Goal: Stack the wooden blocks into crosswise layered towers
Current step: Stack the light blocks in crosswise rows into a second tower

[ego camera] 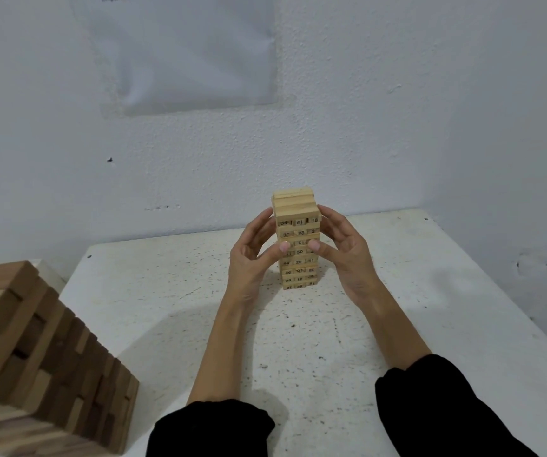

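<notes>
Wall: rough white wall (397, 94) fills the whole upper half of the frame; it turns a corner at the right
Table: white speckled table (430, 308) spreads over the lower centre and right; its back edge runs along the wall
Big tower: here at the lower left, close to the camera and blurred, looms the big tower (35, 351); brown blocks in crosswise layers, dark gaps showing between some; what it stands on I cannot tell
Sheet: a pale sheet (183, 54) lies flat on the wall, upper left of centre
Sleeves: left sleeve (213, 430) and right sleeve (443, 410), both black, pushed up the forearms at the bottom edge
Numbered tower: dead centre of the frame, the numbered tower (297, 206) stands upright on the table; pale blocks, three across a layer, printed numbers on the ends; the top layers show their long sides
Left hand: the left hand (252, 255) cups the tower's left side; fingers curled round it, thumb tip pressing the front face
Right hand: the right hand (341, 252) mirrors it on the right side; fingers wrapped round the tower, thumb on the front; tower clamped between both hands
</notes>
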A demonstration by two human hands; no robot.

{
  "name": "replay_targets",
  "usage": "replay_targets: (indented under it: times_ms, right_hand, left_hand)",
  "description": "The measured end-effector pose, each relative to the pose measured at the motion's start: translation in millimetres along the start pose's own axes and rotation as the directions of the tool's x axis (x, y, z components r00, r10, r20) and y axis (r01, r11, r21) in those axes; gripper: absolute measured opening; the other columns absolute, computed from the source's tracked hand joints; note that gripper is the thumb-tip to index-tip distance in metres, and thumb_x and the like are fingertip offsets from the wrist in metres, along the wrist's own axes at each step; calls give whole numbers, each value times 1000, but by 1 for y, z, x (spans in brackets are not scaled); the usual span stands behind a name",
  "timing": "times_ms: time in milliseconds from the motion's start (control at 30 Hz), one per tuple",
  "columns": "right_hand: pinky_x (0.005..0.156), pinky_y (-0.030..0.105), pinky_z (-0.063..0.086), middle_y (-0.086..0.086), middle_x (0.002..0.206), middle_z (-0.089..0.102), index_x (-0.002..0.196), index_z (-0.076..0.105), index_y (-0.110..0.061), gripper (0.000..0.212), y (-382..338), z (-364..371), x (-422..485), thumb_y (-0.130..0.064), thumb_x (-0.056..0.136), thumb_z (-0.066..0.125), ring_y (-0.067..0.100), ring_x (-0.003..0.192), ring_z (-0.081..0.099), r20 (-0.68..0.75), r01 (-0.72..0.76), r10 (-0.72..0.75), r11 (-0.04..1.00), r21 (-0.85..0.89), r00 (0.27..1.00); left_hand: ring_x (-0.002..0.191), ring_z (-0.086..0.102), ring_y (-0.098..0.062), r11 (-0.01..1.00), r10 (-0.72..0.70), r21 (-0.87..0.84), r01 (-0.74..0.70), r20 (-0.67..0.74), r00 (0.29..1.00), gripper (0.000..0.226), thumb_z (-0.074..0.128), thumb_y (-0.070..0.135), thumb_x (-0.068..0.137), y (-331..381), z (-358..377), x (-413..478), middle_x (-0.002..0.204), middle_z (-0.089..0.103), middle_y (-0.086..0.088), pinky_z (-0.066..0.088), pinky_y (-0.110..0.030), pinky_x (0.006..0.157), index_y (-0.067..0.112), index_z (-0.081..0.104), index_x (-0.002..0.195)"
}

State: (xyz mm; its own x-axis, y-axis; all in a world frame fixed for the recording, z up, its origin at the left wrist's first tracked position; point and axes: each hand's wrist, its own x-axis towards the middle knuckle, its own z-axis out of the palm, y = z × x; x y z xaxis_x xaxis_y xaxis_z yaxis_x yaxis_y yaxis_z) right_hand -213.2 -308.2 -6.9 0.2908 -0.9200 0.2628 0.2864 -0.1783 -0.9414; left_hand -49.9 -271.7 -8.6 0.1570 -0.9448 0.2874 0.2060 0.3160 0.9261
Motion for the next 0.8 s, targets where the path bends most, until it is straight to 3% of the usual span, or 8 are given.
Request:
replay_targets:
  times_ms: [233, 367, 500, 700, 800]
  right_hand:
    - [101, 36, 42, 1, 131, 57, 130, 50, -32, 77, -10, 2, 1, -49, 61, 80, 15, 128, 46, 38, -2, 4, 999, -38, 999]
    - [90, 28, 48, -2, 126, 60, 128, 50, -29, 66, -13, 3, 2, -32, 67, 76, 12, 123, 51, 31, 24, -23, 999, -46, 999]
    - [88, 25, 48, -4, 122, 63, 125, 52, -27, 60, -12, 3, 2, -21, 70, 76, 10, 119, 53, 13, 36, -35, 998, -46, 999]
    - [93, 30, 46, -4, 123, 62, 124, 53, -28, 63, -16, 6, 0, -33, 65, 76, 9, 119, 53, -14, 34, -35, 997, -74, 999]
    - [99, 32, 42, -6, 129, 58, 131, 49, -28, 75, -20, 11, -4, -56, 66, 74, 10, 124, 49, -26, 26, -29, 994, -110, 999]
  left_hand:
    - [127, 49, -13, 1000, 17, -3, -17, -16, 1000, 68, 75, 28, 67, 8, 0, 0, 133, 57, 4, 50, -25, 89, 27, 50, 130]
    - [127, 50, -14, 999, 36, -13, -36, -14, 999, 67, 74, 25, 67, 14, 1, 3, 131, 58, 1, 50, -23, 86, 26, 50, 129]
    - [124, 52, -15, 999, 44, -14, -44, 3, 999, 62, 75, 22, 66, 15, 6, 1, 126, 62, 0, 51, -22, 83, 23, 55, 125]
    - [122, 53, -13, 998, 50, 29, -50, -3, 999, 63, 75, 25, 67, 18, 7, 0, 124, 63, 4, 51, -21, 83, 22, 54, 126]
    - [126, 49, -11, 994, 29, 105, -28, -17, 999, 79, 80, 47, 64, 20, 6, -2, 130, 59, 8, 48, -28, 94, 26, 48, 132]
